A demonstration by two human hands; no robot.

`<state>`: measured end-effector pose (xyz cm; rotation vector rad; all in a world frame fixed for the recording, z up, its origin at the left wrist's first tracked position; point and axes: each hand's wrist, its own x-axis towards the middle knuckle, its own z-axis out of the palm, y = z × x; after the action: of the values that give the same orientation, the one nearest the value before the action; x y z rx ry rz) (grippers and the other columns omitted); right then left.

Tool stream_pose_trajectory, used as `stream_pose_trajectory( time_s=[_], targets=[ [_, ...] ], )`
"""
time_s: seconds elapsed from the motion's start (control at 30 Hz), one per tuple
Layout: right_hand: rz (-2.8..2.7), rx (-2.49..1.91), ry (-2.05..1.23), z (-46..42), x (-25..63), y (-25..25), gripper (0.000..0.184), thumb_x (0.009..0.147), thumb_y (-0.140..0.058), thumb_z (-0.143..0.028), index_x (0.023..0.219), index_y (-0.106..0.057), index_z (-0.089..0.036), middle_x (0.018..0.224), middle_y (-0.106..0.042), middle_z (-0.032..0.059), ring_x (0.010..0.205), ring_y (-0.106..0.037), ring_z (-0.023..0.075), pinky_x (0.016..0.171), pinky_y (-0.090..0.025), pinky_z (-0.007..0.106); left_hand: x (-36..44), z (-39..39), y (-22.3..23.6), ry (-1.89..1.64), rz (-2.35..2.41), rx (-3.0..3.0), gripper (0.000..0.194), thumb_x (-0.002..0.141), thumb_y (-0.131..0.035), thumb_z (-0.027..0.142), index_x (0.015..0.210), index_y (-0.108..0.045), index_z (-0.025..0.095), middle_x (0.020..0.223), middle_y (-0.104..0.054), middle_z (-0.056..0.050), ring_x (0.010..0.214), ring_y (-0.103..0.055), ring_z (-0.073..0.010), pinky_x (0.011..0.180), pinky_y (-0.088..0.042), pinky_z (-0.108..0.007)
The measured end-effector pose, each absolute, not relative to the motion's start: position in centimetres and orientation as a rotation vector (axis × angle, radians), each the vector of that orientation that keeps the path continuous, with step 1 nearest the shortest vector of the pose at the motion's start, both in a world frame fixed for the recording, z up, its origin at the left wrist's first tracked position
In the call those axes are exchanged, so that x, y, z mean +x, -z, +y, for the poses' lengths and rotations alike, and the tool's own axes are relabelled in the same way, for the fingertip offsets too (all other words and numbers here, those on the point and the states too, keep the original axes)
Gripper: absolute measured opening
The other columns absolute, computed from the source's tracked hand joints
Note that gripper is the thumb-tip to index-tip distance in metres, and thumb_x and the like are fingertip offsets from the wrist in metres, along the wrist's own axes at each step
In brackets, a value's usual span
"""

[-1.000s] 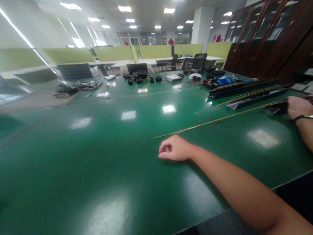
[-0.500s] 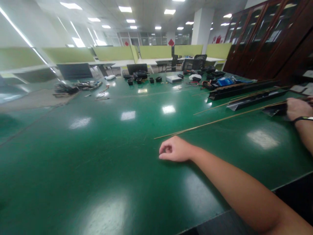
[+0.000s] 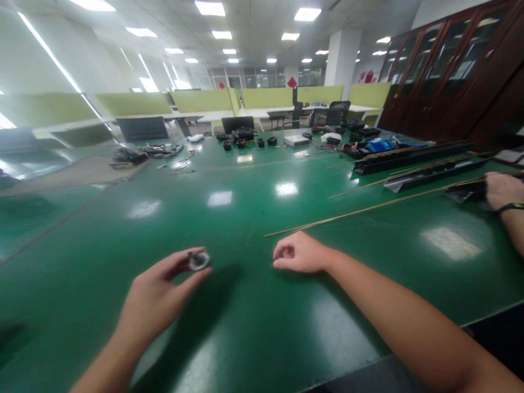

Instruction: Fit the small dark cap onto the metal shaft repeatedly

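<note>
My left hand is raised over the green table, its thumb and fingers closed round a small round object. The object has a pale, silvery face and a dark rim; its exact kind is not clear. To the right, my right hand rests on the tabletop with its fingers curled in towards the thumb. Nothing shows within that curl. Just beyond it lie thin brass-coloured rods, whose near ends stop close to my knuckles.
Another person's hand with a wristband is at the right edge, by a dark metal channel. More black channels with rods lie behind. Small black boxes, a white box and a blue bundle stand at the far side.
My left hand has come into view from the lower left, holding the small round object. The whole scene sits slightly lower and further right; my right hand keeps its curled pose on the table.
</note>
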<state>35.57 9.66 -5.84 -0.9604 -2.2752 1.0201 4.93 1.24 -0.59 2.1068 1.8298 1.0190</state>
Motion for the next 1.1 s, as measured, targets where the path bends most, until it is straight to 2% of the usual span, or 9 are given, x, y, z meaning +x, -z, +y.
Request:
stream_pose_trajectory(
  time_s=[0.1, 0.2, 0.33, 0.47, 0.77, 0.93, 1.1],
  targets=[
    [-2.202, -0.944, -1.054, 10.0, 35.5, 6.4, 0.025, 0.077, -0.070, -0.034, 0.093, -0.072, -0.014, 0.063, -0.061, -0.0020, 0.054, -0.051, 0.0091, 0.054, -0.038, 0.020, 10.8, 5.4, 1.7, -1.006, 1.547, 2.177, 0.031, 0.077, -0.071, 0.038, 0.104, -0.069, 0.022, 0.099, -0.073, -0.004, 0.084, -0.069, -0.0210, 0.082, -0.058, -0.035],
    [-2.128, -0.948, -1.017, 10.5, 35.7, 6.9, 0.013, 0.073, -0.065, -0.018, 0.085, -0.066, -0.014, 0.062, -0.058, -0.0036, 0.054, -0.050, 0.0083, 0.053, -0.038, 0.019, 15.1, 7.5, 3.4, -0.997, 1.350, 2.269, 0.022, 0.078, -0.070, 0.026, 0.100, -0.069, 0.021, 0.098, -0.072, -0.004, 0.087, -0.068, -0.0194, 0.085, -0.056, -0.033],
    [-2.174, -0.937, -0.981, 11.0, 36.1, 7.3, 0.012, 0.065, -0.060, -0.008, 0.074, -0.061, -0.015, 0.061, -0.057, -0.0042, 0.055, -0.050, 0.0081, 0.052, -0.036, 0.017, 16.6, 7.8, 5.5, -1.040, 1.276, 2.249, 0.017, 0.079, -0.069, 0.022, 0.096, -0.068, 0.021, 0.095, -0.071, -0.003, 0.085, -0.066, -0.0175, 0.080, -0.054, -0.030],
    [-2.199, -0.906, -1.046, 10.9, 36.1, 7.1, 0.011, 0.065, -0.058, -0.010, 0.074, -0.061, -0.016, 0.062, -0.058, -0.0038, 0.054, -0.049, 0.0082, 0.051, -0.036, 0.018, 15.9, 7.5, 6.1, -1.019, 1.269, 2.209, 0.016, 0.077, -0.072, 0.025, 0.092, -0.068, 0.020, 0.090, -0.071, -0.002, 0.080, -0.066, -0.0169, 0.073, -0.053, -0.027],
    [-2.231, -0.877, -1.135, 10.1, 36.3, 5.6, 0.002, 0.070, -0.061, -0.016, 0.070, -0.060, -0.015, 0.058, -0.053, -0.0044, 0.052, -0.045, 0.0078, 0.050, -0.032, 0.019, 15.8, 7.4, 5.9, -0.973, 1.164, 2.119, 0.023, 0.077, -0.070, 0.018, 0.100, -0.070, 0.022, 0.096, -0.073, -0.003, 0.086, -0.069, -0.0176, 0.083, -0.057, -0.030],
    [-2.235, -0.872, -1.147, 10.1, 36.4, 5.7, 0.002, 0.070, -0.061, -0.016, 0.071, -0.062, -0.014, 0.058, -0.054, -0.0037, 0.053, -0.046, 0.0085, 0.051, -0.033, 0.019, 15.7, 7.3, 6.1, -1.018, 1.104, 2.145, 0.018, 0.080, -0.066, 0.019, 0.099, -0.070, 0.020, 0.105, -0.072, -0.006, 0.096, -0.068, -0.0188, 0.090, -0.055, -0.031],
    [-2.254, -0.870, -1.127, 10.2, 36.3, 5.8, 0.004, 0.071, -0.062, -0.018, 0.070, -0.063, -0.014, 0.060, -0.056, -0.0028, 0.055, -0.047, 0.0091, 0.052, -0.034, 0.019, 15.7, 7.4, 5.9, -1.065, 1.058, 2.215, 0.015, 0.082, -0.066, 0.019, 0.096, -0.069, 0.021, 0.105, -0.071, -0.006, 0.098, -0.066, -0.0183, 0.093, -0.053, -0.032]
  ],
)
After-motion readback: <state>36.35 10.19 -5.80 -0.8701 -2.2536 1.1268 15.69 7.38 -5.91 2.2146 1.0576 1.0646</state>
